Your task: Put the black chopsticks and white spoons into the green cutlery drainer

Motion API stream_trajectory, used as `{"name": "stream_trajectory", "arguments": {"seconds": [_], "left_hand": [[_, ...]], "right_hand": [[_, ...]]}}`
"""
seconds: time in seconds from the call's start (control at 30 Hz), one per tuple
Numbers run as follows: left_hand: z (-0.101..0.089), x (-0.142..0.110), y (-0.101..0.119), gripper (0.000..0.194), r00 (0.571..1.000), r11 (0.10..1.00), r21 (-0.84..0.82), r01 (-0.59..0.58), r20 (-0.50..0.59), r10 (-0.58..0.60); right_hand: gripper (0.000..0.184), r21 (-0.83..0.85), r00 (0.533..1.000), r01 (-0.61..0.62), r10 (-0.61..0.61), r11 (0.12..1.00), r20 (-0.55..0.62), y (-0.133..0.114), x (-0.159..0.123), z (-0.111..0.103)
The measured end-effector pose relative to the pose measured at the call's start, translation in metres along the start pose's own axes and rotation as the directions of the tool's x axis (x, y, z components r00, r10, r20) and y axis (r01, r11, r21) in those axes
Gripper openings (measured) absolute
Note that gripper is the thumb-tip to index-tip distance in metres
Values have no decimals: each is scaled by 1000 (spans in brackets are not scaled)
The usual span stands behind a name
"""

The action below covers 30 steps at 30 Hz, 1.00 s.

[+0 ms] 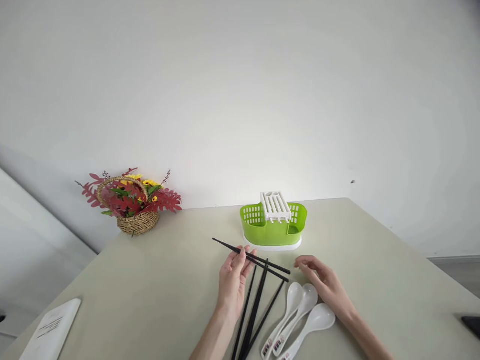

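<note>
My left hand (235,275) pinches a pair of black chopsticks (270,265) above the table, their thick ends fanned slightly apart toward the right. Under and beside that hand, several more black chopsticks (258,310) lie on the tabletop. My right hand (318,276) hovers just right of the held chopstick ends, fingers curled loosely and apart, with nothing in it. Three white spoons (315,320) lie between my forearms, bowls pointing away from me. Beyond both hands stands a green utensil basket (273,235) with a white slotted rack (276,206) across its middle.
A wicker basket (138,223) of red and yellow artificial flowers stands at the back left, by the wall. A white flat object (52,325) with dark lines lies at the table's left edge. Part of a dark object (471,322) shows at the right edge.
</note>
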<state>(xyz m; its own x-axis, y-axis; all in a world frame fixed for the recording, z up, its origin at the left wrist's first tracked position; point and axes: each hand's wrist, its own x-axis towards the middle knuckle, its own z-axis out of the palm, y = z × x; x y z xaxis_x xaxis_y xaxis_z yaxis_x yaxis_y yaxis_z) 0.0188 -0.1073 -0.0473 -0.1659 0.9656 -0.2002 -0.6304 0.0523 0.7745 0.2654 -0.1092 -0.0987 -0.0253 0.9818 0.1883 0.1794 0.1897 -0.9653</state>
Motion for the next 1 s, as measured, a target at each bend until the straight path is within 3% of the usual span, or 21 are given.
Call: {"name": "stream_trajectory", "arguments": {"seconds": [0.17,0.33,0.63,1.0], "left_hand": [[3,-1,-21,38,999,999,-30,36,29,-36],[7,-2,-23,36,999,999,-34,30,27,-29],[2,4,-36,35,999,996,-83,15,35,-12],[7,-3,-19,44,998,974,219,-56,20,52]], "right_hand": [[49,-6,993,-44,45,999,106,-4,-2,2],[49,-76,996,-8,15,997,90,-3,-3,8],[52,-20,995,-67,68,998,71,-2,-2,8],[53,123,987,-155,159,980,-21,1,1,-1]]}}
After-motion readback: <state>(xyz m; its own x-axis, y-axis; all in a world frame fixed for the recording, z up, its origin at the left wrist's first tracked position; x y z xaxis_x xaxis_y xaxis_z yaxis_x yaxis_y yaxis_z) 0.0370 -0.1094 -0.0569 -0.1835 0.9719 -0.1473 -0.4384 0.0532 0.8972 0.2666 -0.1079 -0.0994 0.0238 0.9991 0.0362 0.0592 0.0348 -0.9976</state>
